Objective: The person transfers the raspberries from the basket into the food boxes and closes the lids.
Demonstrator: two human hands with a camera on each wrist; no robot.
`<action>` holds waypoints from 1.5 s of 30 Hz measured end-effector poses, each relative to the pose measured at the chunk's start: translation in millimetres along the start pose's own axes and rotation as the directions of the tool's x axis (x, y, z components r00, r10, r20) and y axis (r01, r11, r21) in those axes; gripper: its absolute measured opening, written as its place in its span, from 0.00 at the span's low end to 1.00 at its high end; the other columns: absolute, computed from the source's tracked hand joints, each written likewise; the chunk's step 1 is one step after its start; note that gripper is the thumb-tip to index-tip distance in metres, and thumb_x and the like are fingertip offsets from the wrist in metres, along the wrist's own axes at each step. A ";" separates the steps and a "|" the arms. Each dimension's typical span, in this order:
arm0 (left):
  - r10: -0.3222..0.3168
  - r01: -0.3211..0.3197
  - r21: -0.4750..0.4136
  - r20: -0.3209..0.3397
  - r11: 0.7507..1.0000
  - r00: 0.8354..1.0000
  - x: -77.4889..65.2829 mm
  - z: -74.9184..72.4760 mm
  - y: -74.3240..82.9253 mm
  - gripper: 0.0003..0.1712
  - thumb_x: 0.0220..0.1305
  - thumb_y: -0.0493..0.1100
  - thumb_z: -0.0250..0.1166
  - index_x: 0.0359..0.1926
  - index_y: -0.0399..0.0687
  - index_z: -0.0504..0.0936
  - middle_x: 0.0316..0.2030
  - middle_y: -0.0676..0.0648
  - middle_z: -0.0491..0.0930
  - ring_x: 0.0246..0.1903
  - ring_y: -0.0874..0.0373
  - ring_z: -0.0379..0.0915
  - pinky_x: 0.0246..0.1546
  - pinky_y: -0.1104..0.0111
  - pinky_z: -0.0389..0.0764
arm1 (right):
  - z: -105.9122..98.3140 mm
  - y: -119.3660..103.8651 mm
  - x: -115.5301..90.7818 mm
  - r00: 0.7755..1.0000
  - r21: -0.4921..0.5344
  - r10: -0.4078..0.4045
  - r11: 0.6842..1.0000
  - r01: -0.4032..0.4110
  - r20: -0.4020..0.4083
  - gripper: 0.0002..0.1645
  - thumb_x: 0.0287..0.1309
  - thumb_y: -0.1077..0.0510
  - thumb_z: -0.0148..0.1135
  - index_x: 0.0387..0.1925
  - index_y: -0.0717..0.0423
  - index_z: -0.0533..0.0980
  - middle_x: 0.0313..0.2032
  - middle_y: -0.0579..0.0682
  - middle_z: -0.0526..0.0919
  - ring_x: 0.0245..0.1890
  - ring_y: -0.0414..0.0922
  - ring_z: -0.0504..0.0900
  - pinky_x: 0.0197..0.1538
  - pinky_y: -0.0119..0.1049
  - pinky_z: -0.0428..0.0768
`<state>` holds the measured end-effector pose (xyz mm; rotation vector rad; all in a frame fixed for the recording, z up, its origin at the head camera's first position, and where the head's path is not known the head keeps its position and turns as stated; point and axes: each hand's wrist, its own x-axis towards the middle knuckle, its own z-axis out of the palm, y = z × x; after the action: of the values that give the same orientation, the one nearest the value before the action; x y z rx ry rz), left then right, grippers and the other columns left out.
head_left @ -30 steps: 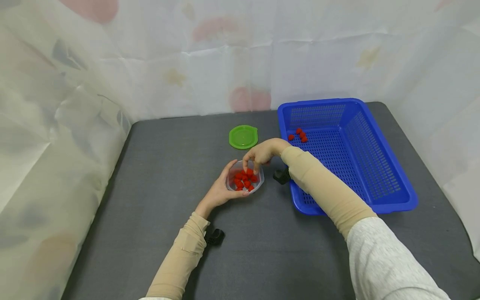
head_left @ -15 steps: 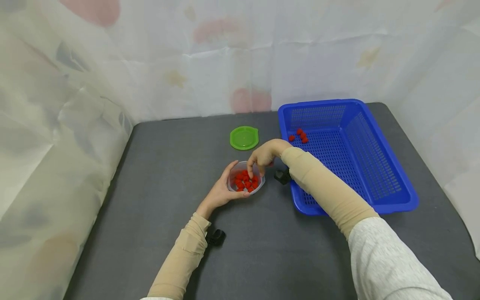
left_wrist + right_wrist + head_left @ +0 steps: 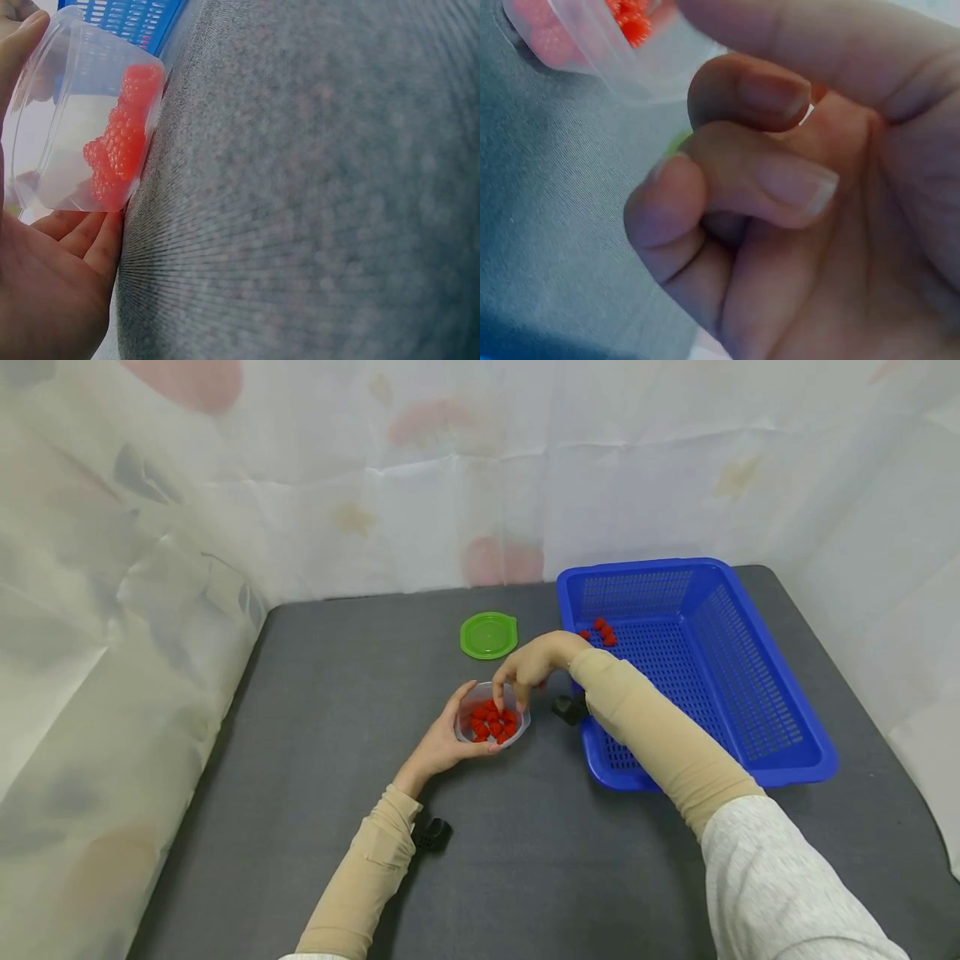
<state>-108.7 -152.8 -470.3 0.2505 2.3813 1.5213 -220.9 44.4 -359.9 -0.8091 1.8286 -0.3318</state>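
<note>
Clear tub [image 3: 491, 723] beside blue basket [image 3: 780, 760]

Dark grey table [image 3: 315, 693]; pale curtain [image 3: 375, 477] (faint coloured blotches) hangs behind and left

Cup [image 3: 491, 724] centre of table [image 3: 315, 710]; lid [image 3: 488, 635] behind it; basket [image 3: 750, 693] right.

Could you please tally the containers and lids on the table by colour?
Blue basket: 1
Clear cup: 1
Green lid: 1
Total: 3
</note>
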 end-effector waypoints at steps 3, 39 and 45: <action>0.007 -0.007 -0.001 0.002 1.000 1.000 0.5 -1.0 0.0 0.58 0.42 0.55 0.76 0.70 0.73 0.48 0.65 0.53 0.61 0.63 0.53 0.61 0.63 0.49 0.62 | -4.5 1.5 -7.5 0.999 0.023 -0.030 0.999 0.030 -0.021 0.21 0.58 0.61 0.58 0.54 0.50 0.72 0.29 0.43 0.70 0.20 0.38 0.59 0.27 0.30 0.64; 0.059 -0.059 -0.040 0.005 0.997 0.998 -1.4 -2.1 2.7 0.58 0.44 0.47 0.76 0.71 0.64 0.49 0.64 0.50 0.66 0.64 0.53 0.61 0.66 0.50 0.57 | 7.0 100.4 -75.2 0.528 0.387 0.148 0.841 0.377 -0.836 0.25 0.60 0.48 0.59 0.57 0.50 0.69 0.19 0.47 0.63 0.18 0.43 0.62 0.30 0.39 0.67; 0.043 -0.040 -0.070 0.041 0.997 0.998 -13.6 -5.2 31.2 0.57 0.47 0.40 0.74 0.72 0.51 0.47 0.66 0.39 0.62 0.65 0.45 0.58 0.67 0.48 0.55 | 10.0 118.8 -70.1 0.488 0.448 0.257 0.832 0.327 -0.834 0.26 0.62 0.47 0.57 0.58 0.53 0.68 0.19 0.43 0.61 0.21 0.42 0.62 0.37 0.41 0.67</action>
<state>-98.3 -148.3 -437.8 0.3147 2.2999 1.5972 -241.2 179.5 -381.6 -0.1992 2.4357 -1.4951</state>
